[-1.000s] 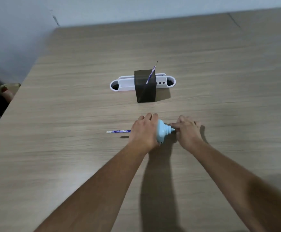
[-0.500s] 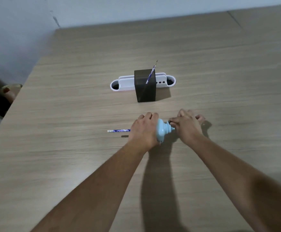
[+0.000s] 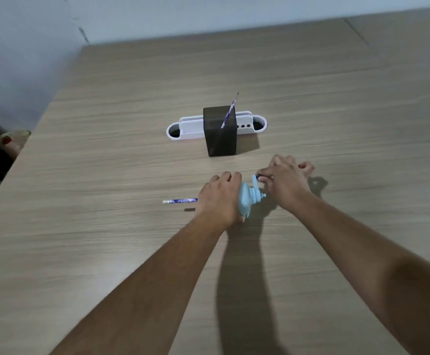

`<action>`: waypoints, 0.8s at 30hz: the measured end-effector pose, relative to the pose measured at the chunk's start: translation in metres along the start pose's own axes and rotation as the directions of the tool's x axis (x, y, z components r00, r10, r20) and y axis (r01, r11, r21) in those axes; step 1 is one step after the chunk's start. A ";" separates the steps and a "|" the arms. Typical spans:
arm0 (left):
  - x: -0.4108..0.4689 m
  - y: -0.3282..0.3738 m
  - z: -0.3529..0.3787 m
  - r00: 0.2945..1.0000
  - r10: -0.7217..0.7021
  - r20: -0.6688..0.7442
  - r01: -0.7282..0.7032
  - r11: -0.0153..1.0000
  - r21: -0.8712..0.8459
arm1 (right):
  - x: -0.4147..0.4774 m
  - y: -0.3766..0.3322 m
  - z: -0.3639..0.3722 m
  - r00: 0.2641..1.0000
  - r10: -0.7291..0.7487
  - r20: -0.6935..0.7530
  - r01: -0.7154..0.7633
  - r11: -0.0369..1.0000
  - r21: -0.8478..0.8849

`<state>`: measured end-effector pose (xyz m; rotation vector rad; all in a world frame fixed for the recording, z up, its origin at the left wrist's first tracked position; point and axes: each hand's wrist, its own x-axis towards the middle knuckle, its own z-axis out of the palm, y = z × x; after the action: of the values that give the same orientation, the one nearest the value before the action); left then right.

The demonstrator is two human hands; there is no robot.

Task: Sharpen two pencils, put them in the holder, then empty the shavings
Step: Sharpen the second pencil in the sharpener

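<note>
Bracing the light plastic sharpener (image 3: 246, 201) at bench (image 3: 81, 226) centre, left hand (image 3: 219, 198) wraps it; right hand (image 3: 285, 183) pinches the crank (image 3: 255, 181). Second pencil (image 3: 180, 201) pokes out toward nine o'clock, thin and brittle-tipped.

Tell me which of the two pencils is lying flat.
The pencil sticking out left of the left hand, eraser end outward; the other pencil stands tilted in the dark holder.

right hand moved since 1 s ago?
Yes. The right hand has swung the sharpener crank up and away, toward the black holder; earlier it sat level with the sharpener's axle.
</note>
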<state>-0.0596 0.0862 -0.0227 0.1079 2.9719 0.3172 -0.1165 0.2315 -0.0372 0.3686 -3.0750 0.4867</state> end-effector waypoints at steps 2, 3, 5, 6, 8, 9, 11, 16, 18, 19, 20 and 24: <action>0.000 0.001 0.000 1.000 0.004 -0.001 -0.004 1.000 0.006 | -0.014 0.004 0.016 0.999 0.031 0.042 -0.030 0.999 -0.027; 0.000 0.001 0.001 1.000 0.005 0.001 -0.005 1.000 0.006 | -0.027 0.006 0.022 0.998 0.018 0.063 -0.015 0.999 -0.045; 0.001 0.002 0.001 1.000 -0.008 0.003 0.008 1.000 0.009 | -0.056 0.008 0.023 0.993 -0.057 0.102 0.063 0.997 -0.050; 0.002 0.002 0.002 1.000 -0.017 0.001 0.017 1.000 0.009 | -0.068 0.008 0.019 0.990 -0.105 0.098 0.110 0.993 -0.041; 0.001 0.002 0.002 1.000 -0.023 0.003 0.023 1.000 0.002 | -0.081 0.009 0.000 0.983 -0.185 0.000 0.185 0.982 -0.030; 0.001 0.001 0.002 1.000 -0.014 0.007 0.014 1.000 -0.001 | -0.077 0.009 -0.012 0.974 -0.213 -0.071 0.210 0.977 -0.048; 0.002 0.000 0.001 1.000 0.001 0.010 -0.001 1.000 -0.013 | -0.055 0.004 -0.032 0.961 -0.236 -0.145 0.225 0.970 -0.087; 0.003 0.002 -0.001 1.000 -0.025 0.009 0.025 1.000 -0.017 | 0.004 -0.001 -0.016 0.995 -0.102 -0.012 0.100 0.992 -0.080; 0.003 0.002 0.000 1.000 -0.016 0.002 0.016 1.000 -0.012 | -0.003 0.004 0.005 0.996 -0.027 0.090 0.037 0.993 -0.113; 0.003 0.002 0.001 1.000 -0.012 -0.001 0.012 1.000 -0.008 | -0.014 0.006 0.015 0.993 -0.004 0.121 0.020 0.991 -0.129; 0.003 0.002 0.001 1.000 -0.012 -0.004 0.012 1.000 -0.002 | -0.029 0.007 0.023 0.990 -0.001 0.142 0.021 0.990 -0.139; 0.003 0.003 0.000 0.999 -0.032 0.014 0.032 0.999 -0.003 | -0.081 0.011 0.013 0.979 -0.202 -0.038 0.198 0.976 -0.093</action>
<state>-0.0627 0.0897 -0.0228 0.0615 2.9558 0.3166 -0.0394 0.2561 -0.0561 0.6456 -2.9576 0.3454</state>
